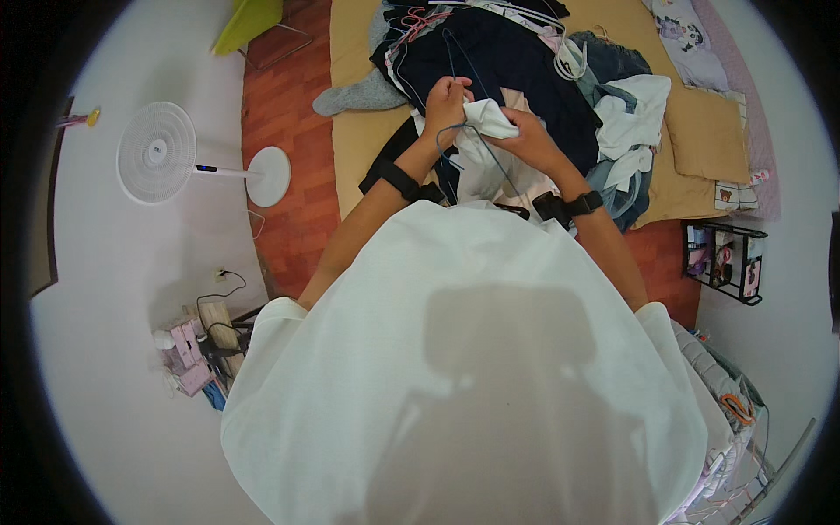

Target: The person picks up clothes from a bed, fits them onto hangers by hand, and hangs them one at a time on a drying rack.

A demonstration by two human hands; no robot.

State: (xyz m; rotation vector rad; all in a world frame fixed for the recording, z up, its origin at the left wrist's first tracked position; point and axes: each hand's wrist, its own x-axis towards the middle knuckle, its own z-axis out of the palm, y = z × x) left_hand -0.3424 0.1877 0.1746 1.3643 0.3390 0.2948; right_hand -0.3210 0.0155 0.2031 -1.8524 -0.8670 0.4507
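Both my hands are over the edge of a bed, near a pile of clothes. My right hand (528,141) grips the edge of a white garment (489,121), whose lower part hangs towards me. My left hand (448,105) is closed at the garment's other side, by a thin blue wire hanger (485,141); which of the two it grips, I cannot tell fully. Another blue wire hanger (459,49) reaches up from my left hand over dark navy clothing (525,72). Black straps with small devices are around both wrists.
Pink hangers (417,23) and white hangers (569,62) lie on the pile. White and denim clothes (633,111) lie on the right of the bed. A white standing fan (157,152) is at left, a green chair (249,25) behind it, a black rack (722,259) at right.
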